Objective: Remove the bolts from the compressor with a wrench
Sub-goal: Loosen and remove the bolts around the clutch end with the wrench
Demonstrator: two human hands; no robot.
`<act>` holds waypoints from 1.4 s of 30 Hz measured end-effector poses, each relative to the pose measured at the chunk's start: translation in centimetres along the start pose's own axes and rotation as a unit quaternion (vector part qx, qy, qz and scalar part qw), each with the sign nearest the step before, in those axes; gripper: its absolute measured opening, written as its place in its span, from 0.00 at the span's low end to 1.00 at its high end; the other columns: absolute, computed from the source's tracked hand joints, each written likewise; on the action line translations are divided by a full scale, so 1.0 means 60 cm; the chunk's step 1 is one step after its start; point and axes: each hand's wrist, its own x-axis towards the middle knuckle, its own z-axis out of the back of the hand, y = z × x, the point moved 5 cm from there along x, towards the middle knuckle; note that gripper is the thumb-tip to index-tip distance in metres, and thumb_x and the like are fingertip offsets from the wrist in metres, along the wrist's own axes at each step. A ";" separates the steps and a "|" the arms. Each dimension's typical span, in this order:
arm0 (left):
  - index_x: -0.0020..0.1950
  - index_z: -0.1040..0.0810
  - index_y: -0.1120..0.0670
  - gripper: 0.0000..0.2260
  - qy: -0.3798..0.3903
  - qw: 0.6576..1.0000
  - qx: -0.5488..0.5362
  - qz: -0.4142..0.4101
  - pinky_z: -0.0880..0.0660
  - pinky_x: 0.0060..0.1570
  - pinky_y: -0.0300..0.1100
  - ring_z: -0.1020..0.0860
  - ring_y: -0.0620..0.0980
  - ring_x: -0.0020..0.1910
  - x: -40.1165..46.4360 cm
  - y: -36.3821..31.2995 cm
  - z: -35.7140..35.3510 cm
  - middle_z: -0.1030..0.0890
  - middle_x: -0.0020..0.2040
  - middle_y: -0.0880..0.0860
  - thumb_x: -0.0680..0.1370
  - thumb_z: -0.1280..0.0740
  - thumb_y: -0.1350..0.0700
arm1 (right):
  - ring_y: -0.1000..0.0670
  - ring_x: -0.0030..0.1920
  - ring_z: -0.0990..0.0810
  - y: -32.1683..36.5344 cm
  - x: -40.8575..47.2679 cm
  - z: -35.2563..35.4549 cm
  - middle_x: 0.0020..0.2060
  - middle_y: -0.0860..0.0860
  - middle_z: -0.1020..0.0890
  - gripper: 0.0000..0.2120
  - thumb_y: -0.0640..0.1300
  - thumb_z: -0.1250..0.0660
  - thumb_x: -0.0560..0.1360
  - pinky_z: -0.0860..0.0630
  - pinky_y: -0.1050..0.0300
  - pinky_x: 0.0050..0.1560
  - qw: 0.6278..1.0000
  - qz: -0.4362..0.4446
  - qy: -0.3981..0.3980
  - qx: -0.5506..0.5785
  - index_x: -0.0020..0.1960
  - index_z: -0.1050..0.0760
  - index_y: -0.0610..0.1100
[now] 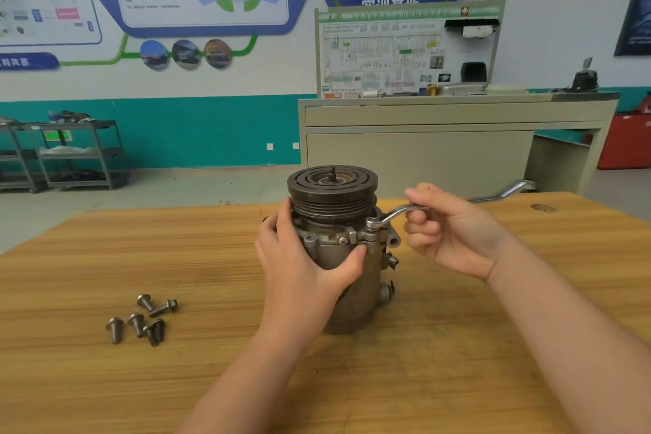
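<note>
Open surface point(105, 240) is left on both flanks of the compressor point(338, 257), narrowed only by loose bolts point(142, 319) at the near left and the wrench point(398, 211) jutting rightward.

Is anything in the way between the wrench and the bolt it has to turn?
Nothing visible. The wrench already sits on a bolt at the compressor flange, the right hand gripping its handle, the left hand holding the body.

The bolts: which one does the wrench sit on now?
The bolt on the compressor flange, under the wrench ring; the loose bolts lie on the table.
</note>
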 end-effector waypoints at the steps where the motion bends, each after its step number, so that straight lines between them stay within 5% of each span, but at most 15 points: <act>1: 0.77 0.44 0.48 0.49 0.008 1.000 -0.001 0.001 0.47 0.59 0.27 0.46 0.36 0.63 0.000 0.001 0.001 0.41 0.62 0.42 0.61 0.28 0.36 | 0.57 0.20 0.34 0.003 0.006 -0.002 0.23 0.49 0.29 0.11 0.42 0.33 0.69 0.40 0.68 0.20 1.000 0.000 -0.017 0.026 0.32 0.34 0.44; 5: 0.79 0.49 0.49 0.53 0.041 0.999 -0.004 0.004 0.47 0.65 0.37 0.48 0.34 0.63 -0.001 0.003 0.003 0.43 0.63 0.41 0.61 0.32 0.29 | 0.59 0.20 0.34 0.050 -0.001 -0.009 0.23 0.52 0.29 0.11 0.41 0.31 0.70 0.40 0.68 0.19 0.975 0.098 -0.065 0.191 0.36 0.33 0.44; 8: 0.80 0.53 0.50 0.57 0.051 0.998 -0.009 0.026 0.48 0.66 0.39 0.47 0.37 0.68 0.000 0.001 0.008 0.43 0.71 0.45 0.59 0.38 0.26 | 0.56 0.18 0.34 0.068 -0.032 -0.020 0.21 0.49 0.28 0.17 0.39 0.32 0.76 0.40 0.65 0.19 0.971 0.190 -0.132 -0.058 0.33 0.36 0.45; 11: 0.80 0.52 0.51 0.56 0.049 0.998 -0.013 0.031 0.48 0.66 0.39 0.47 0.40 0.70 0.001 -0.005 0.009 0.43 0.73 0.48 0.59 0.38 0.26 | 0.54 0.19 0.31 0.057 -0.072 -0.051 0.20 0.47 0.25 0.20 0.42 0.30 0.76 0.34 0.65 0.20 0.882 0.301 -0.192 -0.309 0.30 0.37 0.43; 15: 0.80 0.52 0.52 0.56 0.049 0.998 -0.003 0.036 0.47 0.66 0.40 0.47 0.45 0.72 0.001 -0.006 0.008 0.42 0.74 0.51 0.59 0.39 0.27 | 0.57 0.20 0.30 0.034 -0.089 -0.082 0.21 0.47 0.26 0.21 0.43 0.31 0.77 0.32 0.66 0.22 0.833 0.356 -0.179 -0.384 0.30 0.36 0.41; 19: 0.80 0.52 0.52 0.56 0.045 0.998 -0.009 0.040 0.46 0.66 0.40 0.46 0.44 0.72 0.003 -0.003 0.009 0.41 0.74 0.50 0.59 0.39 0.26 | 0.48 0.24 0.29 0.030 -0.086 -0.101 0.24 0.43 0.30 0.21 0.40 0.34 0.78 0.33 0.57 0.25 0.803 0.364 -0.181 -0.436 0.30 0.39 0.42; 21: 0.80 0.51 0.53 0.55 0.050 0.998 0.001 0.042 0.45 0.68 0.42 0.45 0.46 0.72 0.003 -0.002 0.007 0.41 0.73 0.51 0.61 0.37 0.28 | 0.55 0.22 0.33 0.030 -0.092 -0.123 0.21 0.53 0.33 0.23 0.39 0.35 0.77 0.38 0.62 0.24 0.748 0.387 -0.175 -0.510 0.28 0.40 0.50; 23: 0.79 0.46 0.55 0.50 0.051 0.998 0.007 0.043 0.41 0.70 0.46 0.43 0.50 0.72 0.002 -0.002 0.006 0.39 0.71 0.52 0.65 0.31 0.34 | 0.57 0.21 0.38 0.019 -0.102 -0.159 0.20 0.55 0.37 0.21 0.38 0.34 0.75 0.45 0.64 0.22 0.635 0.410 -0.187 -0.628 0.30 0.40 0.50; 25: 0.79 0.45 0.56 0.44 0.052 0.997 0.001 0.052 0.40 0.70 0.45 0.42 0.47 0.70 0.003 0.001 0.007 0.40 0.73 0.54 0.70 0.27 0.45 | 0.49 0.23 0.34 -0.002 -0.107 -0.196 0.25 0.53 0.34 0.15 0.39 0.33 0.73 0.49 0.63 0.25 0.521 0.418 -0.193 -0.719 0.36 0.38 0.49; 26: 0.79 0.47 0.56 0.42 0.054 0.997 0.011 0.050 0.42 0.69 0.42 0.42 0.43 0.69 0.003 0.003 0.007 0.41 0.74 0.54 0.72 0.28 0.49 | 0.46 0.27 0.29 -0.014 -0.104 -0.207 0.29 0.50 0.31 0.11 0.41 0.36 0.75 0.46 0.62 0.26 0.505 0.408 -0.183 -0.738 0.40 0.37 0.48; 29: 0.77 0.43 0.56 0.36 0.039 0.996 0.064 0.045 0.42 0.65 0.40 0.41 0.51 0.71 0.010 0.000 0.010 0.38 0.74 0.56 0.74 0.33 0.47 | 0.48 0.34 0.29 -0.032 -0.103 -0.194 0.36 0.50 0.30 0.04 0.44 0.46 0.79 0.37 0.58 0.29 0.553 0.377 -0.188 -0.718 0.45 0.36 0.49; 32: 0.76 0.39 0.55 0.42 0.033 0.996 0.048 0.063 0.41 0.63 0.40 0.39 0.55 0.71 0.009 -0.005 0.009 0.35 0.71 0.55 0.66 0.32 0.39 | 0.54 0.29 0.32 -0.029 -0.113 -0.159 0.29 0.55 0.31 0.14 0.42 0.41 0.77 0.40 0.61 0.27 0.629 0.406 -0.200 -0.632 0.35 0.40 0.52; 35: 0.77 0.42 0.56 0.50 0.017 0.997 0.053 0.048 0.42 0.67 0.43 0.40 0.53 0.71 -0.002 -0.007 0.008 0.35 0.71 0.56 0.62 0.30 0.33 | 0.58 0.25 0.32 -0.019 -0.106 -0.092 0.25 0.51 0.28 0.20 0.43 0.33 0.77 0.36 0.67 0.25 0.766 0.381 -0.225 -0.467 0.31 0.37 0.50; 38: 0.79 0.47 0.57 0.56 0.014 0.997 0.058 0.050 0.45 0.69 0.42 0.43 0.51 0.73 -0.007 -0.005 0.006 0.38 0.73 0.56 0.60 0.30 0.32 | 0.54 0.22 0.28 -0.010 -0.074 -0.031 0.24 0.49 0.24 0.18 0.40 0.30 0.74 0.31 0.64 0.23 0.941 0.259 -0.121 -0.181 0.28 0.30 0.50; 42: 0.78 0.47 0.55 0.54 0.012 0.997 0.073 0.033 0.44 0.66 0.38 0.41 0.49 0.73 -0.008 -0.006 0.008 0.39 0.74 0.53 0.61 0.32 0.29 | 0.55 0.20 0.32 -0.003 -0.024 -0.001 0.23 0.48 0.26 0.15 0.41 0.33 0.71 0.36 0.65 0.21 0.996 0.084 0.019 0.003 0.28 0.33 0.47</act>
